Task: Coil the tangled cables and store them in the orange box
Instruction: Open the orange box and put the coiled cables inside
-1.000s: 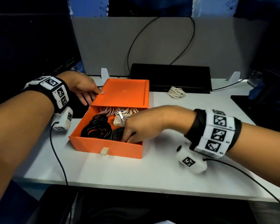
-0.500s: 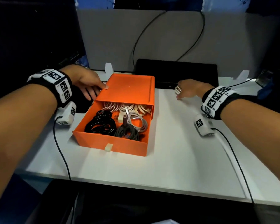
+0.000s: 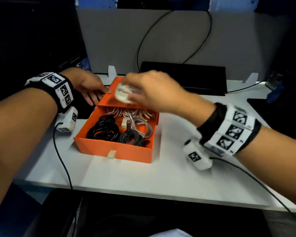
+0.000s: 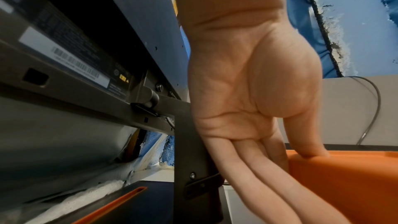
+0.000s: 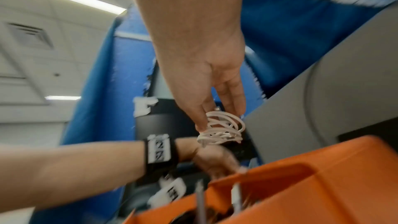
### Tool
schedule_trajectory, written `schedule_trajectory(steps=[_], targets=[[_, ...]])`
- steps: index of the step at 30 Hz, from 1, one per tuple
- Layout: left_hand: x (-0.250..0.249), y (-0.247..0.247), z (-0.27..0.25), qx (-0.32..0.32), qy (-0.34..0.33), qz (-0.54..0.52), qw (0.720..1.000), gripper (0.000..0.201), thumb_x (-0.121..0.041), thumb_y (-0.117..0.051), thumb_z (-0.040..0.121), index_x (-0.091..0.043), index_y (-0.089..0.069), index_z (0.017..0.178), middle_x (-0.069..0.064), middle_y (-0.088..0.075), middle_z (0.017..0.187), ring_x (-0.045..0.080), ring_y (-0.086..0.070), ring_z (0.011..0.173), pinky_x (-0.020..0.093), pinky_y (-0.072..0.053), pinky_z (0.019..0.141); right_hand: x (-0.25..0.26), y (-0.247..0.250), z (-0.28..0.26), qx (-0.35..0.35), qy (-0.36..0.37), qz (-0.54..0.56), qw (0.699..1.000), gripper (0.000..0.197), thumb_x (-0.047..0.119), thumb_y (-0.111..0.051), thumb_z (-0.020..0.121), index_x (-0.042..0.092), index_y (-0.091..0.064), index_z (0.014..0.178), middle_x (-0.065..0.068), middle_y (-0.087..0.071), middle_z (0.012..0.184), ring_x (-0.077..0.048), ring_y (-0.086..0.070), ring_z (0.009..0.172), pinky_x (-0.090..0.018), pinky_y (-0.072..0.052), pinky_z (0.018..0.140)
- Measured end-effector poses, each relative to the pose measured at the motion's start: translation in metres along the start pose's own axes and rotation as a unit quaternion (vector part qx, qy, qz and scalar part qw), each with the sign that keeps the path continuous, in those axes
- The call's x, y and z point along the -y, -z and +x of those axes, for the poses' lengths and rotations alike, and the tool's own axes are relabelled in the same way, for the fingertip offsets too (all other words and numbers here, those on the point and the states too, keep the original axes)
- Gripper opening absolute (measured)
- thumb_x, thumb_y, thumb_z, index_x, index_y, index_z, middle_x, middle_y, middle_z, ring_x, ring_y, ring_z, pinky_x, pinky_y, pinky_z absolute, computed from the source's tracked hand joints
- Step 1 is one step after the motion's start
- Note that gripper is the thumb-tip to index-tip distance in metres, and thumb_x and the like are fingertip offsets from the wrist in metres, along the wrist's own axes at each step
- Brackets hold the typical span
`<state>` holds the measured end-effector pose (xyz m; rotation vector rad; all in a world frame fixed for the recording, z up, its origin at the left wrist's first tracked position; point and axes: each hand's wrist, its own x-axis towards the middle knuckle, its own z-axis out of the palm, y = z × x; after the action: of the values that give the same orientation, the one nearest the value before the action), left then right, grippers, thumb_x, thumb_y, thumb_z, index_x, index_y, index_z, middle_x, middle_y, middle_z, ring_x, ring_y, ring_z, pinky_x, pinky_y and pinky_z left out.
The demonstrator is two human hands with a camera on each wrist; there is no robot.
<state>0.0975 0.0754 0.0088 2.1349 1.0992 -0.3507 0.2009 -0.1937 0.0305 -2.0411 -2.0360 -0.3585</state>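
**White coil held over the orange box**

We hold a small white coiled cable (image 5: 221, 129) in our right hand (image 3: 154, 93), pinched between the thumb and the fingertips (image 5: 233, 106), the remaining fingers nearly straight. The coil hangs in the air above the half-slid lid (image 3: 112, 100) of the orange box (image 3: 113, 148), apart from it; in the head view it is blurred.

Our left hand (image 3: 87, 84) lies against the far left corner of the box, fingers straight and together along the outer side, the thumb (image 4: 305, 147) pressing on the top edge. It grasps nothing.

The box stands on the white table (image 3: 143, 182), its near half uncovered. Inside lie a black coiled cable (image 3: 102, 130) at the left, a dark grey coil (image 3: 131, 138) beside it, a light grey cable (image 3: 146, 129) to the right, and striped and cream coils (image 3: 126, 112) at the back, partly under the lid. A black device (image 3: 195, 74) sits behind the box.
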Motion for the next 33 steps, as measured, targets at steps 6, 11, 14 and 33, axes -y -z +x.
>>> schedule_trajectory(steps=[6,11,14,33], targets=[[-0.001,-0.001,0.0,-0.004,0.006,0.009,1.0,0.047,-0.04,-0.049,0.107,0.002,-0.068,0.117,0.016,-0.078,0.102,0.031,-0.076,0.086,0.039,-0.062,0.07,0.043,-0.052,-0.01,0.099,0.1,-0.114,0.983,0.033,0.018,-0.046,0.107,0.02,-0.057,0.138,-0.002,-0.067,0.124,-0.028,-0.069,0.102,-0.036,-0.044,0.061],[0.0,0.001,0.002,-0.002,0.003,0.006,1.0,0.044,-0.039,-0.05,0.106,0.001,-0.069,0.113,0.014,-0.078,0.096,0.029,-0.077,0.082,0.039,-0.061,0.07,0.042,-0.061,-0.018,0.15,0.096,-0.154,0.972,0.069,0.059,-0.03,0.107,0.012,-0.033,0.158,-0.01,-0.057,0.144,-0.032,-0.057,0.128,-0.043,-0.049,0.098],[-0.003,0.0,0.003,0.0,0.003,0.012,1.0,0.044,-0.037,-0.05,0.107,0.001,-0.069,0.114,0.017,-0.078,0.102,0.031,-0.076,0.085,0.039,-0.062,0.072,0.037,-0.066,-0.016,0.124,0.133,-0.274,0.944,0.07,0.054,-0.026,0.109,0.007,-0.026,0.161,-0.011,-0.055,0.145,-0.03,-0.048,0.134,-0.043,-0.036,0.107],[-0.01,0.001,0.006,-0.003,0.019,0.04,0.999,0.042,-0.032,-0.049,0.108,0.004,-0.068,0.115,0.02,-0.076,0.103,0.031,-0.074,0.089,0.043,-0.061,0.077,0.037,-0.041,-0.014,0.212,0.059,-0.079,0.972,0.109,0.092,-0.014,0.083,0.011,-0.058,0.141,0.001,-0.035,0.114,-0.017,-0.03,0.105,-0.053,-0.027,0.112]])
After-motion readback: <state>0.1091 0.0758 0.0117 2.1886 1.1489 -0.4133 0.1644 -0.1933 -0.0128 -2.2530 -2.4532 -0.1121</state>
